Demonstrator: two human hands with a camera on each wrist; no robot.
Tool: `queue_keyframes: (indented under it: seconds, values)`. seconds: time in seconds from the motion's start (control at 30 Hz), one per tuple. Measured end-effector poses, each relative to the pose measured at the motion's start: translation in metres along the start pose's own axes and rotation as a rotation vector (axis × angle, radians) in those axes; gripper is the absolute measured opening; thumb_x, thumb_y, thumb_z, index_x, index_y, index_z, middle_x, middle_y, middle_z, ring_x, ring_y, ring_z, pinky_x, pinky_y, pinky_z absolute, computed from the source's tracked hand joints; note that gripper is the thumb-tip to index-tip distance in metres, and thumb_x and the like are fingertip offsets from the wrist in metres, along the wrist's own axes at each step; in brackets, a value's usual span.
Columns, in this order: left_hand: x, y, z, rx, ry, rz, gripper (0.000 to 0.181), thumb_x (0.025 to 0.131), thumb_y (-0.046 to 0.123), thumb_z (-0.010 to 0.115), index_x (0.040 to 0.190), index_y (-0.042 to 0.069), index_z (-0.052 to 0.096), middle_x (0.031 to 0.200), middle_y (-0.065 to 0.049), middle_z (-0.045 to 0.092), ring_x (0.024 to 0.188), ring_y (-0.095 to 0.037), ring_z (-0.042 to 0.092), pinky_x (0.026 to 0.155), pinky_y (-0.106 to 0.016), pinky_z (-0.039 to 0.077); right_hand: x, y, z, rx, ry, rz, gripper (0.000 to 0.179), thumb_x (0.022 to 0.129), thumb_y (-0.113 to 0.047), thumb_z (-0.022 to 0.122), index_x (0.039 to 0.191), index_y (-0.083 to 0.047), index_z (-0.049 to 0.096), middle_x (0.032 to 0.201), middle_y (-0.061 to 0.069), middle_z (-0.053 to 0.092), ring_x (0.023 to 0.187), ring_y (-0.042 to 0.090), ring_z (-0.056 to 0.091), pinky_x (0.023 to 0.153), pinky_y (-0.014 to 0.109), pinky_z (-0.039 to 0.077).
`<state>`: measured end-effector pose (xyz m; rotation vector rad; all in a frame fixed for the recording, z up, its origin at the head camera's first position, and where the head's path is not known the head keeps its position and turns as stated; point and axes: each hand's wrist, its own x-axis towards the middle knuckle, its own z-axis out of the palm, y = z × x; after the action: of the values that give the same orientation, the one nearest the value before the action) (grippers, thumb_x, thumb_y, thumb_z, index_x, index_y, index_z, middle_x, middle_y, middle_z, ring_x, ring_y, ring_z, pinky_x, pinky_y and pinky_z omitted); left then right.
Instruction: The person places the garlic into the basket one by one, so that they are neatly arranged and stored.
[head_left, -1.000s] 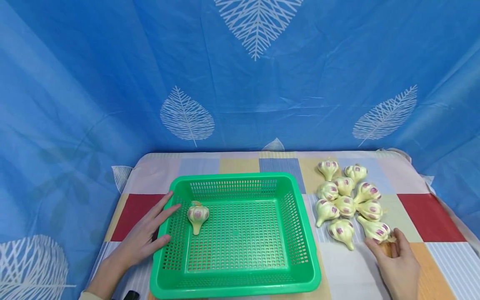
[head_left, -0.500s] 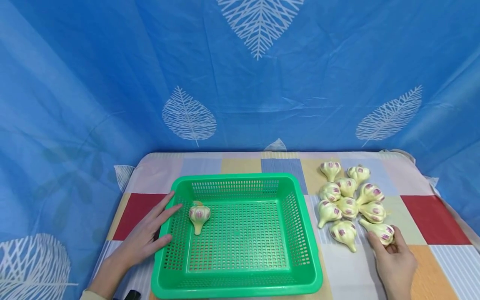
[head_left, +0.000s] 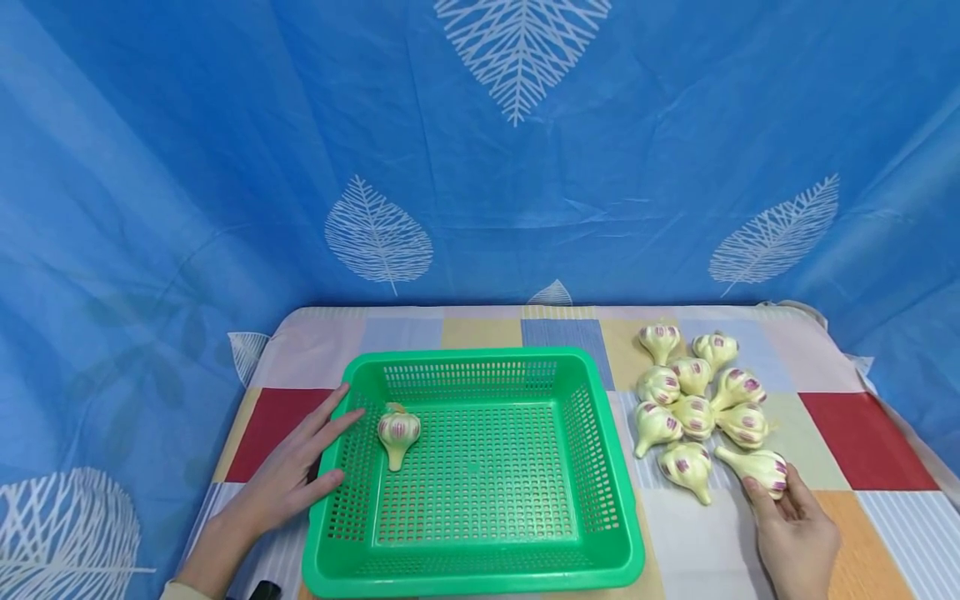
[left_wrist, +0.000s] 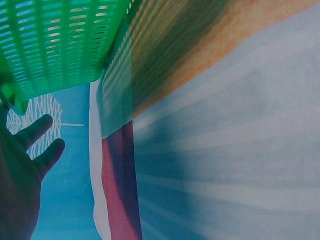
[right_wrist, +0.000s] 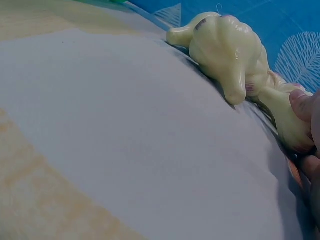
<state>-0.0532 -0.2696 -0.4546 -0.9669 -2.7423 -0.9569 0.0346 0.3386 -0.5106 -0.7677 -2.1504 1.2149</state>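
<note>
My left hand (head_left: 281, 479) rests on the left rim of a green plastic basket (head_left: 480, 579), its fingers spread and straight; the left wrist view shows the basket's slotted wall (left_wrist: 60, 55) above the fingers (left_wrist: 35, 132). One garlic bulb (head_left: 398, 429) lies inside the basket, near its left side, stem toward me. At the right, my right hand (head_left: 797, 533) grips another garlic bulb (head_left: 765, 471) by its root end between thumb and fingers. That bulb's stem points left, and in the right wrist view its pale neck (right_wrist: 282, 110) shows beside the thumb.
Several more garlic bulbs (head_left: 693, 417) lie in a cluster just beyond the right hand. A patchwork cloth (head_left: 480, 325) covers the table. Blue leaf-print curtain (head_left: 630, 150) hangs behind and at both sides. Part of a small black object (head_left: 265, 590) shows at the front left.
My right hand has closed its fingers on the nearest garlic bulb and drawn it slightly toward me, apart from the cluster. The left hand stays on the basket rim.
</note>
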Motion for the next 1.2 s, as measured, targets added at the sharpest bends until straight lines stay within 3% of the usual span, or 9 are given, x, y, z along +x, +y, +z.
queue_keyframes:
  seconds: [0.3, 0.4, 0.53, 0.67, 0.73, 0.9, 0.97, 1.1, 1.2]
  values:
    - [0.001, 0.0, 0.0, 0.003, 0.001, 0.003, 0.081, 0.081, 0.024, 0.073, 0.156, 0.02, 0.041, 0.167, -0.007, 0.018, 0.149, -0.025, 0.025, 0.092, -0.06, 0.05, 0.005, 0.0, -0.005, -0.033, 0.006, 0.055, 0.062, 0.089, -0.009, 0.078, 0.142, 0.007, 0.05, 0.126, 0.035, 0.052, 0.075, -0.03, 0.046, 0.065, 0.0, 0.042]
    - [0.001, 0.0, 0.0, -0.003, 0.0, 0.001, 0.081, 0.082, 0.024, 0.073, 0.156, 0.02, 0.041, 0.167, -0.007, 0.017, 0.149, -0.025, 0.024, 0.092, -0.06, 0.051, 0.008, -0.003, -0.01, -0.003, 0.02, 0.07, 0.061, 0.088, -0.008, 0.078, 0.142, 0.005, 0.051, 0.131, 0.027, 0.053, 0.077, -0.028, 0.05, 0.068, 0.001, 0.042]
    - [0.0, 0.001, 0.0, -0.007, 0.0, -0.004, 0.081, 0.082, 0.024, 0.073, 0.156, 0.02, 0.041, 0.167, -0.006, 0.017, 0.149, -0.024, 0.024, 0.092, -0.06, 0.051, 0.014, -0.015, -0.017, 0.043, -0.004, 0.091, 0.061, 0.087, -0.004, 0.078, 0.142, 0.0, 0.054, 0.135, 0.012, 0.056, 0.084, -0.022, 0.056, 0.072, 0.003, 0.045]
    - [0.0, 0.001, -0.001, -0.005, -0.002, -0.002, 0.081, 0.082, 0.024, 0.073, 0.156, 0.019, 0.041, 0.167, -0.007, 0.017, 0.149, -0.023, 0.024, 0.092, -0.059, 0.051, 0.019, -0.034, -0.021, 0.013, -0.05, 0.07, 0.06, 0.086, -0.004, 0.079, 0.142, -0.001, 0.055, 0.134, 0.013, 0.058, 0.088, -0.019, 0.058, 0.073, 0.004, 0.046]
    - [0.001, 0.0, -0.001, -0.003, -0.003, -0.002, 0.081, 0.082, 0.025, 0.073, 0.156, 0.019, 0.041, 0.167, -0.006, 0.017, 0.149, -0.023, 0.024, 0.092, -0.059, 0.051, 0.022, -0.045, -0.021, -0.015, -0.09, 0.057, 0.062, 0.087, -0.006, 0.079, 0.143, -0.002, 0.054, 0.135, 0.013, 0.057, 0.089, -0.02, 0.058, 0.073, 0.005, 0.046]
    - [0.001, 0.001, -0.001, 0.004, -0.004, -0.001, 0.08, 0.083, 0.025, 0.072, 0.156, 0.019, 0.041, 0.168, -0.006, 0.017, 0.149, -0.025, 0.025, 0.093, -0.06, 0.05, 0.029, -0.072, -0.018, -0.056, -0.239, -0.059, 0.065, 0.088, -0.011, 0.079, 0.145, 0.0, 0.051, 0.129, -0.003, 0.062, 0.091, -0.019, 0.058, 0.074, 0.005, 0.047]
    - [0.001, 0.001, -0.001, 0.003, -0.007, -0.004, 0.08, 0.083, 0.026, 0.072, 0.156, 0.02, 0.041, 0.168, -0.006, 0.017, 0.149, -0.026, 0.025, 0.093, -0.06, 0.05, 0.032, -0.082, -0.015, -0.072, -0.312, -0.116, 0.066, 0.09, -0.015, 0.078, 0.147, 0.001, 0.049, 0.132, 0.003, 0.061, 0.094, -0.018, 0.057, 0.075, 0.005, 0.047]
    - [0.001, 0.001, -0.002, 0.005, -0.009, -0.011, 0.08, 0.083, 0.026, 0.072, 0.156, 0.021, 0.04, 0.168, -0.005, 0.017, 0.148, -0.027, 0.026, 0.092, -0.059, 0.051, 0.033, -0.101, -0.003, -0.089, -0.465, -0.217, 0.067, 0.094, -0.021, 0.074, 0.15, 0.003, 0.043, 0.141, 0.031, 0.05, 0.103, -0.016, 0.053, 0.077, 0.004, 0.045]
    - [0.001, 0.002, -0.002, 0.009, -0.011, -0.013, 0.081, 0.083, 0.026, 0.073, 0.157, 0.022, 0.04, 0.167, -0.005, 0.017, 0.148, -0.026, 0.026, 0.092, -0.058, 0.052, 0.033, -0.116, 0.008, -0.048, -0.565, -0.307, 0.064, 0.095, -0.014, 0.072, 0.149, 0.006, 0.043, 0.139, 0.036, 0.05, 0.106, -0.014, 0.053, 0.078, 0.005, 0.046]
